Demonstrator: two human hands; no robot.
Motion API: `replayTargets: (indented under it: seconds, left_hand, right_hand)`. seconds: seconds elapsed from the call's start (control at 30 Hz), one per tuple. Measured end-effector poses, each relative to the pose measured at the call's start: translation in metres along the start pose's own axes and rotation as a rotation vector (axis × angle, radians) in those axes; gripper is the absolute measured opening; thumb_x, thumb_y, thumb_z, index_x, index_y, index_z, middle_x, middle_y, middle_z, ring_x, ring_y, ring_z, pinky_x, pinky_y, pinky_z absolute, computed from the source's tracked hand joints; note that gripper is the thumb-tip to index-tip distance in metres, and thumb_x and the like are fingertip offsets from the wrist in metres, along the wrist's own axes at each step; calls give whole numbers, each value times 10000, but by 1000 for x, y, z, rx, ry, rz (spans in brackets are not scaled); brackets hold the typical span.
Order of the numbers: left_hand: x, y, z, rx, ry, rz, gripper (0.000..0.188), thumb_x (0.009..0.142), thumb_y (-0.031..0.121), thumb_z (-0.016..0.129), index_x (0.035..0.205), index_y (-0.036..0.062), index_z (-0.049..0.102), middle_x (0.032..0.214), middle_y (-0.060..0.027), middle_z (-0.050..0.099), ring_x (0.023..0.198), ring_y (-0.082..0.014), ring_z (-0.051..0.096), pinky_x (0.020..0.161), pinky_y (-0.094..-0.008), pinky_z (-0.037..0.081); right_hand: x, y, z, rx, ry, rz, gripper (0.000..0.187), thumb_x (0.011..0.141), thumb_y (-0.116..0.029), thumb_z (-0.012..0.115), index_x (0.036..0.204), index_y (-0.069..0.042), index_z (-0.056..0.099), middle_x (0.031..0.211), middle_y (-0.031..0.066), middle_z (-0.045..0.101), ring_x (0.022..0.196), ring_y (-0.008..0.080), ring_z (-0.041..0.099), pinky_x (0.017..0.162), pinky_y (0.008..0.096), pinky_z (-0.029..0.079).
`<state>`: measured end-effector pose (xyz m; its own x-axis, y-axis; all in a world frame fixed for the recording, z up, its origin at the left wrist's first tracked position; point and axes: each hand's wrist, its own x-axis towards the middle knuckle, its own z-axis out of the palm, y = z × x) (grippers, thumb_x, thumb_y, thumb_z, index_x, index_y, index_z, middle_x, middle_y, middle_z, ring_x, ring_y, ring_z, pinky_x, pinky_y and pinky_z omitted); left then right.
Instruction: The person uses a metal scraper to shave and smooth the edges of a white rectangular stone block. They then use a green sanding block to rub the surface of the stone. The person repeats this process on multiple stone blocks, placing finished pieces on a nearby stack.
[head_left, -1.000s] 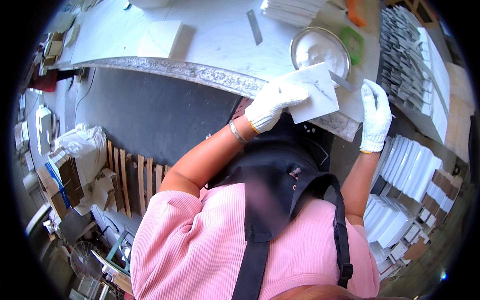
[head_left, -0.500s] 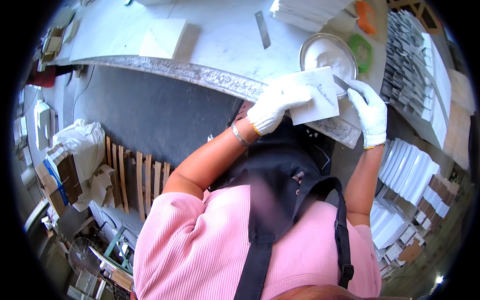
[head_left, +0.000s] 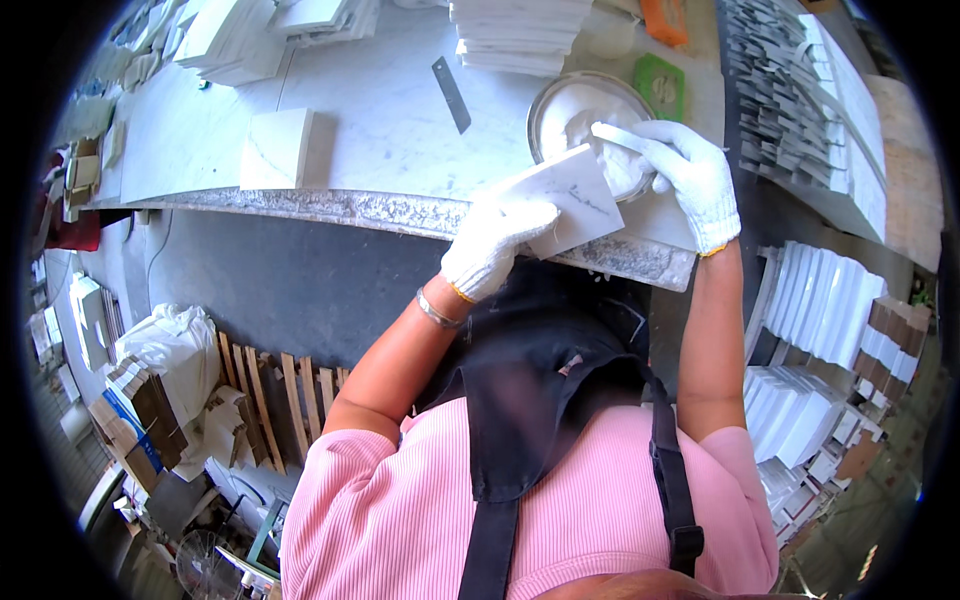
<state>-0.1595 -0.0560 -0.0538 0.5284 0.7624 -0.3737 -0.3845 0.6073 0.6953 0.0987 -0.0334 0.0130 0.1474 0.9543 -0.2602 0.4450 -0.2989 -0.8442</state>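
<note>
My left hand (head_left: 497,240), in a white knit glove, grips a square white marble tile (head_left: 575,200) with grey veins by its left side. The tile is tilted over the near edge of the stone worktop (head_left: 390,150). Beyond it stands a round metal bowl (head_left: 537,120) of white paste (head_left: 580,105). My right hand (head_left: 690,170), gloved too, is over the bowl's right side, forefinger stretched out and the other fingers curled. The thin metal scraper it held a moment ago is mostly hidden by the hand now.
A green block (head_left: 659,88) and an orange block (head_left: 664,20) lie beyond the bowl. Stacked tiles (head_left: 520,35) stand behind it. A flat metal strip (head_left: 451,95) and a thick white block (head_left: 277,148) lie further left. Piled stone strips (head_left: 775,110) flank the worktop's right.
My right hand has moved from beside the tile up over the paste, its forefinger now stretched across the bowl. My left hand has turned and tilted the tile. The whole view has shifted.
</note>
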Motion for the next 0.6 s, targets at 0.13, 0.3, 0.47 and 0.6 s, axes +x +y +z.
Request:
replayTargets:
  seconds: [0.13, 0.3, 0.47, 0.6]
  left_hand:
    - [1, -4, -2, 43, 6, -2, 487, 895, 234, 735, 1302, 1, 605, 984, -19, 663, 815, -99, 612, 691, -258, 527]
    - [3, -5, -5, -18, -18, -19, 552, 870, 182, 771, 1337, -26, 563, 1014, -44, 667, 817, -119, 635, 675, -270, 542]
    - [2, -2, -2, -16, -16, -4, 528, 873, 214, 760, 1319, -11, 587, 1010, -35, 668, 832, -109, 625, 684, -262, 534]
    - [2, -2, -1, 3, -23, 24, 523, 873, 227, 755, 1310, -13, 598, 1017, -32, 670, 829, -104, 619, 676, -256, 528]
  right_hand:
    - [1, -2, 5, 59, -47, 22, 264, 935, -156, 640, 1145, -22, 726, 819, 32, 705, 632, 63, 559, 571, 214, 432]
    - [-5, -8, -3, 166, -61, 85, 261, 933, -142, 641, 1149, -24, 729, 840, 28, 708, 628, 59, 555, 560, 208, 420]
    - [-21, -20, -3, 191, 5, 52, 290, 938, -166, 638, 1169, -8, 712, 795, 40, 711, 577, 28, 531, 517, 180, 360]
    - [-27, -22, -2, 189, 28, 33, 284, 938, -174, 647, 1167, -20, 716, 792, 36, 713, 567, 21, 532, 503, 174, 348]
